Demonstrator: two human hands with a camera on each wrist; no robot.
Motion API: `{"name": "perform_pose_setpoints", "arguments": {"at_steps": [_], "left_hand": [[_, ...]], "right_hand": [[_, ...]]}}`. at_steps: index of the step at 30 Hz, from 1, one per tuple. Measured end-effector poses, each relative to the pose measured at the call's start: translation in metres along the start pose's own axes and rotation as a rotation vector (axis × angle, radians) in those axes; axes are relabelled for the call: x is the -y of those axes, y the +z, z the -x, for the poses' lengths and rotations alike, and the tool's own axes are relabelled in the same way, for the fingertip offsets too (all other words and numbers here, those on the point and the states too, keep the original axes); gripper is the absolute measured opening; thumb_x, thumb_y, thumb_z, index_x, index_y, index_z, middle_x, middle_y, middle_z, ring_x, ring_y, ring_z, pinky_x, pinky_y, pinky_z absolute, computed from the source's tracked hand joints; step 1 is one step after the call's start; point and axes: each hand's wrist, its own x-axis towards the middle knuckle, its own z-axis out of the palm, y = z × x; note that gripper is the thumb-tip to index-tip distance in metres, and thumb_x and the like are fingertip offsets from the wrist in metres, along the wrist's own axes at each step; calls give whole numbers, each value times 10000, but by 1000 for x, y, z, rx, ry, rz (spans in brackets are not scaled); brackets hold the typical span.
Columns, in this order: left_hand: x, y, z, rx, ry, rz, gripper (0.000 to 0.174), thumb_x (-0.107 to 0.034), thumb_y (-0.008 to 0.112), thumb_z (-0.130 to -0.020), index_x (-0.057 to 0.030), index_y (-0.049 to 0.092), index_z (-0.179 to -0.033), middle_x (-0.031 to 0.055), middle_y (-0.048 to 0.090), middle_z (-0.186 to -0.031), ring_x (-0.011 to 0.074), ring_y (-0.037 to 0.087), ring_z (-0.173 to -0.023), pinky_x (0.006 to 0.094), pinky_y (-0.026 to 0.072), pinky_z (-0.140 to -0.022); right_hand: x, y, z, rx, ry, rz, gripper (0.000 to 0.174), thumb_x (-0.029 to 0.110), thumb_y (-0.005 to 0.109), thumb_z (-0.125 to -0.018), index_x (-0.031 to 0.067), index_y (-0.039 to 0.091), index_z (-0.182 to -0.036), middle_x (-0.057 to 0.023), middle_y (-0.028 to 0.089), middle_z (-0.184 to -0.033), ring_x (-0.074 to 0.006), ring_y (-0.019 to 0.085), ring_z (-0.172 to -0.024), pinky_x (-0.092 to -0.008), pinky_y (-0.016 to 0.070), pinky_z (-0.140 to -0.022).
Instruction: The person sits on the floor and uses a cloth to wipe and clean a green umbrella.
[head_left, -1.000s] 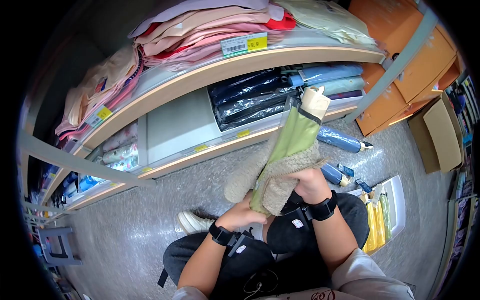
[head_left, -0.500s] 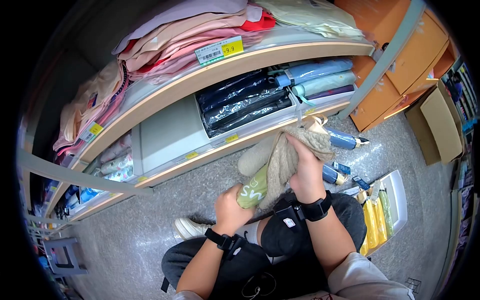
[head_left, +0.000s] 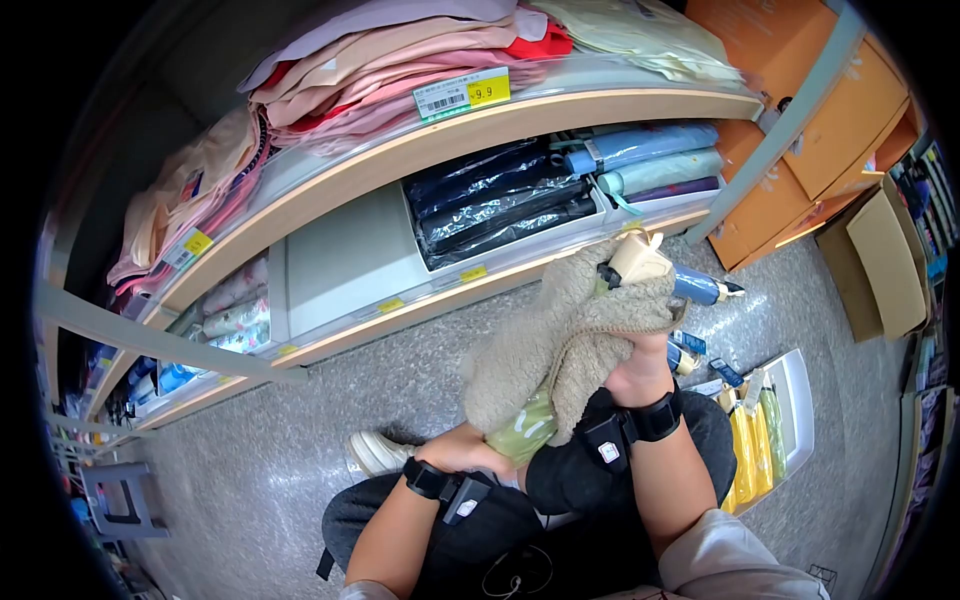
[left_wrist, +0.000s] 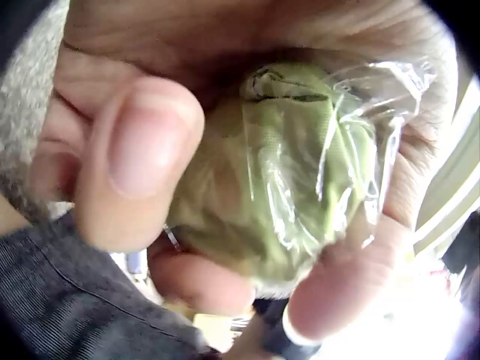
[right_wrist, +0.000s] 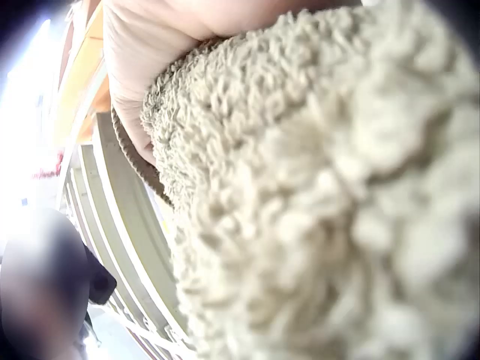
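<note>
A green folded umbrella (head_left: 522,430) in clear plastic wrap is held slanting over the lap. My left hand (head_left: 462,450) grips its lower end; in the left wrist view fingers and thumb curl round the wrapped green fabric (left_wrist: 292,165). A fluffy beige cloth (head_left: 515,345) covers most of the umbrella's length, and the cream handle (head_left: 642,258) pokes out at the top. Through this cloth my right hand (head_left: 642,372) holds the umbrella's upper part. Shaggy beige pile (right_wrist: 300,195) fills much of the right wrist view, which hides the fingertips.
Ahead stands a shelf with folded pink garments (head_left: 400,80) above and a box of dark wrapped umbrellas (head_left: 490,200) below. Blue umbrellas (head_left: 700,285) lie on the floor at right, near a white tray (head_left: 797,400) of yellow ones. A cardboard box (head_left: 880,265) is farther right.
The beige cloth has gone from leaving the green fabric largely bare to covering most of it. My right hand has shifted along the umbrella, up and then back down, with the cloth.
</note>
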Motion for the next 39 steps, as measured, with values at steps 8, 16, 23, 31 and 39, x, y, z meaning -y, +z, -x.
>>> {"name": "perform_pose_setpoints", "arguments": {"at_steps": [8,16,23,31,39], "left_hand": [[-5,31,-24,-723,402,-540,289,-112,679,-569,-16,640,-839,170,631,-710,316,633,-693,360,492,-641],[-2,25,-25,-787,552,-487,321,-98,704,-579,-10,636,-879,157,653,-795,305,643,-769,349,496,-703],[-6,29,-19,-575,604,-212,311,-20,679,-649,24,617,-951,95,660,-921,148,608,-853,291,470,-762],[4,29,-26,-449,560,-211,331,0,672,-715,44,589,-1033,109,639,-1017,154,597,-926,299,467,-817],[6,27,-26,-554,564,-206,269,-41,640,-602,28,609,-861,160,619,-711,193,612,-692,311,463,-643]], "right_hand": [[-17,21,-10,-352,-251,496,331,-81,596,-763,-23,549,-1086,-112,608,-1050,-212,595,-967,-327,479,-850],[-40,-8,1,-195,-138,484,448,-59,629,-769,29,487,-1185,-92,565,-1133,-207,563,-1035,-340,464,-893],[-50,-4,-6,131,-194,1087,635,130,752,-709,40,425,-1246,-86,524,-1169,-180,530,-1050,-331,437,-896],[-50,37,1,-301,-304,1301,313,217,575,-894,-8,550,-1110,-91,582,-1087,-172,544,-989,-277,431,-867],[-65,-22,7,-213,-230,643,357,212,425,-952,-16,454,-1224,-114,527,-1178,-189,535,-1038,-309,402,-926]]}}
